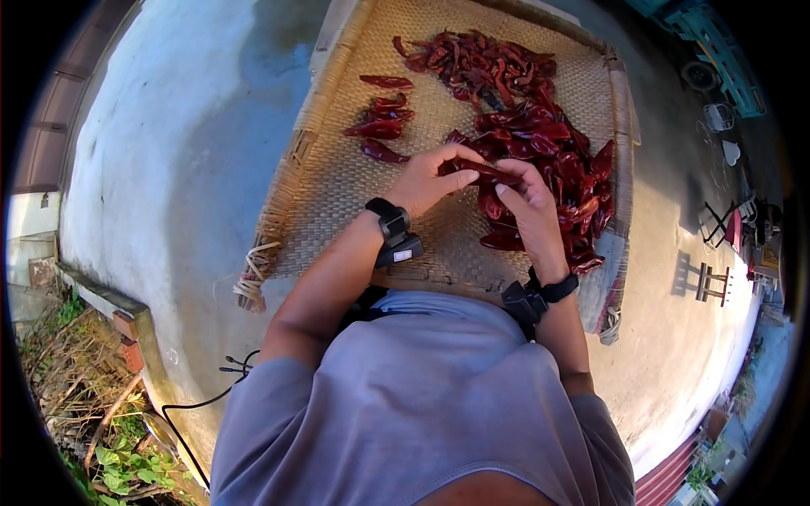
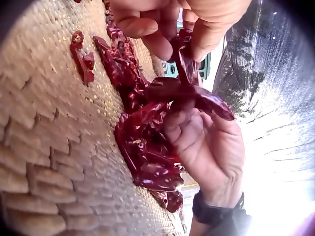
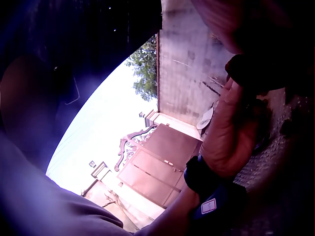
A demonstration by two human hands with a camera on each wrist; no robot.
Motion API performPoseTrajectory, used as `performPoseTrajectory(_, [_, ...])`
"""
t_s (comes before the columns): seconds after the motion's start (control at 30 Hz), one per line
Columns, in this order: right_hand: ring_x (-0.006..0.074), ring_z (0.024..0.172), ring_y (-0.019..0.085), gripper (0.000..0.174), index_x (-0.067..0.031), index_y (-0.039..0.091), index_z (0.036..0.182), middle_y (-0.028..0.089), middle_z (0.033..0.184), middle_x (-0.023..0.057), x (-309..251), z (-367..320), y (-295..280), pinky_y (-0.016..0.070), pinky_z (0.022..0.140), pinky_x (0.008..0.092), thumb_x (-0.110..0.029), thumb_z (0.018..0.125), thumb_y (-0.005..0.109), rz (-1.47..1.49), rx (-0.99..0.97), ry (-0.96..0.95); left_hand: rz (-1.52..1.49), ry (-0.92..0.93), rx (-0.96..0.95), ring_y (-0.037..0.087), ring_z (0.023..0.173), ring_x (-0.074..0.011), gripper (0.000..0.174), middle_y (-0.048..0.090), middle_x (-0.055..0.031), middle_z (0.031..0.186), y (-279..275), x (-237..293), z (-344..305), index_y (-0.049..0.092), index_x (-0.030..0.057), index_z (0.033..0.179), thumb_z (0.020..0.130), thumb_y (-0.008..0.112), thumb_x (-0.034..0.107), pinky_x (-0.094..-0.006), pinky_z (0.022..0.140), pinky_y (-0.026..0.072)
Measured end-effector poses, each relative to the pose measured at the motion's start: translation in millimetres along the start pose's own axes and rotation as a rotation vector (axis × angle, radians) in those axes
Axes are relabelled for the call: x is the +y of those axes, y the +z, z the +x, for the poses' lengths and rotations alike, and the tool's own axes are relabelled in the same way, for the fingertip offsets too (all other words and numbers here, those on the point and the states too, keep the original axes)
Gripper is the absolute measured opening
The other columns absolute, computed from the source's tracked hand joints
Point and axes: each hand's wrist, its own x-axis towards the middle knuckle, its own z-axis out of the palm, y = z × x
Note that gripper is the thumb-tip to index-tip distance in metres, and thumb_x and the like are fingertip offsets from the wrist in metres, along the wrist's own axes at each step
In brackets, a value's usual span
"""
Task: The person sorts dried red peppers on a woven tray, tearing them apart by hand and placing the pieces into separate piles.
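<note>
One red chili between fingers

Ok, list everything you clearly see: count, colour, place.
woven tray: one, tan, head view's upper centre
held chili pepper: at least one, dark red, over the tray
chili pile: uncountable, red, tray's right and far end
smaller chili group: several, red, tray's left side
wooden stool: one, brown, right of tray
vehicle: one, teal, upper right
gate: one, brownish pink, right wrist view
plants: several, green, lower left
cable: at least one, black, lower left
wristbands: two, black, wrists
shirt: one, grey, torso
left hand: one, bare, holding pepper
right hand: one, bare, holding pepper
</note>
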Motion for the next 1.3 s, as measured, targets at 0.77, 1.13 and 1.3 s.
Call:
performPoseTrajectory(0.77, [0.0087, 0.093, 0.059, 0.047, -0.0047, 0.050, 0.136, 0.053, 0.133, 0.0100, 12, 7, 10, 0.0492, 0.082, 0.0253, 0.005, 0.090, 0.059, -0.052, -0.091, -0.124, -0.015, 0.052, 0.046, 0.060, 0.095, -0.0106, 0.044, 0.065, -0.0025, 0.106, -2, -14, 2, 0.056, 0.0069, 0.133, 0.093, 0.070, 0.016, -0.0269, 0.085, 0.0502])
performPoseTrajectory(1.13, [0.0346, 0.101, 0.063, 0.047, -0.0096, 0.055, 0.130, 0.060, 0.118, 0.0146, 11, 8, 1, 0.0522, 0.084, 0.0423, -0.012, 0.085, 0.068, -1.187, -0.018, -0.230, 1.007, 0.315, 1.286, 0.056, 0.101, -0.0272, 0.039, 0.057, -0.0114, 0.113, -24, -7, 6, 0.061, 0.0082, 0.123, 0.085, 0.067, 0.002, -0.0353, 0.091, 0.0455])
performPoseTrajectory(1.3, [0.0362, 0.102, 0.062, 0.048, -0.0088, 0.055, 0.129, 0.060, 0.115, 0.0155, 29, 14, -3, 0.0521, 0.084, 0.0450, -0.008, 0.082, 0.068, -1.224, -0.134, -0.274, 0.272, 0.281, 0.595, 0.060, 0.087, -0.0142, 0.033, 0.059, -0.0075, 0.113, -36, -29, 7, 0.058, 0.0071, 0.126, 0.094, 0.063, 0.006, -0.0272, 0.077, 0.0500])
